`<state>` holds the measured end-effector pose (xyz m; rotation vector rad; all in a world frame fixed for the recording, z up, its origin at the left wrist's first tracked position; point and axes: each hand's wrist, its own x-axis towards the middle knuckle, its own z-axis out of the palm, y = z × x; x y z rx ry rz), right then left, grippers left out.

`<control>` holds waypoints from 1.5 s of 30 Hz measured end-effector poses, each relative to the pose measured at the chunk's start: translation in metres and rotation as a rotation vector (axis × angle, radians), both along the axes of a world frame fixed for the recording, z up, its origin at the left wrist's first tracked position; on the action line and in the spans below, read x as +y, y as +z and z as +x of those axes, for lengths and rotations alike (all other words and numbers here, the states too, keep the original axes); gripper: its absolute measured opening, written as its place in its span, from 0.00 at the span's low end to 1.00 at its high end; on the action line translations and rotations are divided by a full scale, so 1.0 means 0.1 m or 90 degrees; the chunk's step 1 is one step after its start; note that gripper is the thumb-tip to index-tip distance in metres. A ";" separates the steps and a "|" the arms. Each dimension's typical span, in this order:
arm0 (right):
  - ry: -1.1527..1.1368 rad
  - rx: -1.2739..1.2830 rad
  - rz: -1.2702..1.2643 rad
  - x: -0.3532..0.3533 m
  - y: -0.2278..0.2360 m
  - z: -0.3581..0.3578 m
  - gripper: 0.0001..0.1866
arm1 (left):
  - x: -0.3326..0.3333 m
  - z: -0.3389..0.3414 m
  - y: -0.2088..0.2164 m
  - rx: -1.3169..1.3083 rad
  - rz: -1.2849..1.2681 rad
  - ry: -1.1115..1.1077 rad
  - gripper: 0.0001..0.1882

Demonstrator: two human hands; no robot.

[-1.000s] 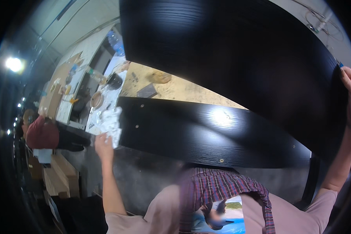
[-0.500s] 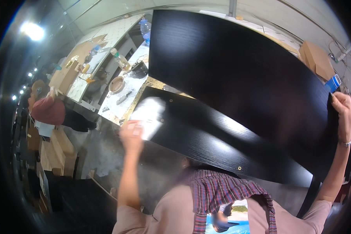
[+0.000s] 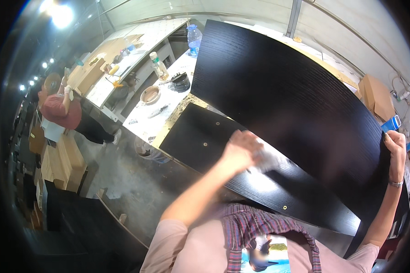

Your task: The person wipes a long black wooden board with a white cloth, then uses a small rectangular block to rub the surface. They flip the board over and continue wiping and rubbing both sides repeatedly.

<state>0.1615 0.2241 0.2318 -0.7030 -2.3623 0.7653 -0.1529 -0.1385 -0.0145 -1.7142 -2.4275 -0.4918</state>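
My left hand (image 3: 242,152), slightly smeared by motion, is closed on a white cloth (image 3: 269,160) pressed to the lower black board (image 3: 187,134). That board has wood grain and several small brass-coloured fittings. Above it stretches a larger black board (image 3: 278,77), covering part of the lower one. My right hand (image 3: 396,150) grips the larger board's right end, with the thumb showing near the edge and the other fingers curled. A bracelet circles that wrist.
The worktable (image 3: 143,119) carries a tan bowl (image 3: 151,95), a black tub (image 3: 181,82) and bottles, one a large clear blue bottle (image 3: 194,40). A cardboard box (image 3: 376,98) stands at the right. At the far left, a person (image 3: 61,110) works near stacked wooden boards (image 3: 64,161).
My left hand has swept the cloth rightward along the lower board from its left end to its middle. My right hand still grips the larger board. The view has shifted slightly.
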 end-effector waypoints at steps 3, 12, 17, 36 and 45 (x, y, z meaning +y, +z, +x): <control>0.008 -0.034 -0.081 -0.18 0.09 -0.03 0.15 | -0.39 -0.98 -0.03 0.013 -0.097 0.323 0.15; 0.066 -0.034 -0.223 -0.74 -0.44 -0.58 0.16 | -3.00 -1.44 -0.03 -0.117 0.313 0.770 0.14; 0.096 -0.091 -0.262 -0.79 -0.97 -0.88 0.11 | -3.57 -0.99 -0.24 -0.214 0.561 0.744 0.13; 0.215 -0.286 0.180 -0.84 -1.97 -1.15 0.20 | -1.24 0.25 0.84 -0.076 0.323 0.173 0.13; 0.087 -0.227 0.234 -1.22 -2.39 -0.91 0.19 | -1.00 0.50 0.14 -0.143 0.182 0.073 0.12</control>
